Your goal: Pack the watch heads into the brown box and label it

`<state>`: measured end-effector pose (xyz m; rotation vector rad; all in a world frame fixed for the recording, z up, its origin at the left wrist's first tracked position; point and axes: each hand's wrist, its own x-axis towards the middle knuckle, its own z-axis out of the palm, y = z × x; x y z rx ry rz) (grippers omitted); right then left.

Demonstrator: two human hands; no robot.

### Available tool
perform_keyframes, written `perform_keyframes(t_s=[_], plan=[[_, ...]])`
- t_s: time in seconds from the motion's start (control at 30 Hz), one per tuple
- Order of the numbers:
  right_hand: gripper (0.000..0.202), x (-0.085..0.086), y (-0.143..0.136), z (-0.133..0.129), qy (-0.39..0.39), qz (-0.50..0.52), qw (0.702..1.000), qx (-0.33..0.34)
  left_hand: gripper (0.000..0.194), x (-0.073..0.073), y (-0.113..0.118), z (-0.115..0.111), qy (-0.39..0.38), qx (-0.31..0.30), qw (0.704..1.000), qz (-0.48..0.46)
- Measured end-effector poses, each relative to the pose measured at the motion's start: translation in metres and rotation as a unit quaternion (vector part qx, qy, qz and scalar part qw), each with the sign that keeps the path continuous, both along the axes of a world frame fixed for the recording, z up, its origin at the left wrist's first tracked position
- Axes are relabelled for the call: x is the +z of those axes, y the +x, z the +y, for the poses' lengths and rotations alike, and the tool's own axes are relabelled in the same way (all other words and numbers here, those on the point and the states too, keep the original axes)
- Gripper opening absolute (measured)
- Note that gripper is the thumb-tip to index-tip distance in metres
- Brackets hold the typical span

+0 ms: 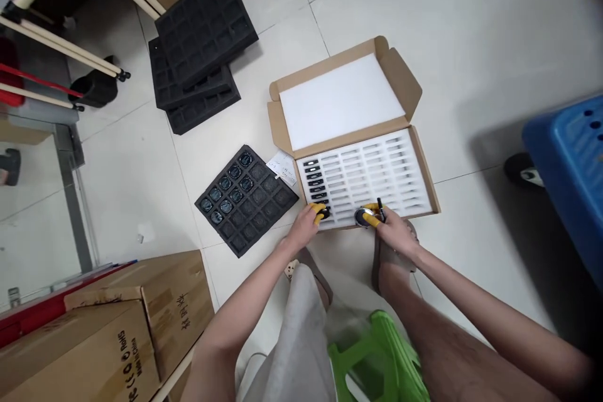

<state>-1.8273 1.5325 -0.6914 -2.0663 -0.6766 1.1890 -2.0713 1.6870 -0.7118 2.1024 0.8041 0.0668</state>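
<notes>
My left hand, with yellow covers on its fingertips, pinches a small dark disc at the lower left of the white foam insert. A column of dark pieces stands on edge in the slots just above it. My right hand is closed on a round, dark-faced disc with a shiny rim, held over the foam's front edge. A black pen-like stick also sticks up between its fingers. The foam lies in an open cardboard box on the floor.
Left of the box lies a black foam tray with several round discs; a written paper slip lies between them. More black trays are stacked behind. Cartons stand at lower left, a blue wheeled plastic item at right, a green stool below me.
</notes>
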Motion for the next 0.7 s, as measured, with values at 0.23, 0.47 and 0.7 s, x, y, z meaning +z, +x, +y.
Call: perform_keyframes(t_s=[0.23,0.47,0.7], plan=[[0.024,-0.010,-0.008,0.010,0.024,-0.064,0.991,0.117,0.025,-0.017,-0.005,-0.018,0.157,-0.083,0.984,0.007],[0.019,-0.003,-0.009,0.003,0.020,-0.092,0.982,0.163,0.020,-0.022,-0.008,-0.017,0.199,-0.153,0.968,0.022],[0.028,-0.004,-0.012,0.004,0.050,-0.075,0.980,0.179,0.019,-0.028,-0.010,-0.018,0.222,-0.187,0.955,0.054]])
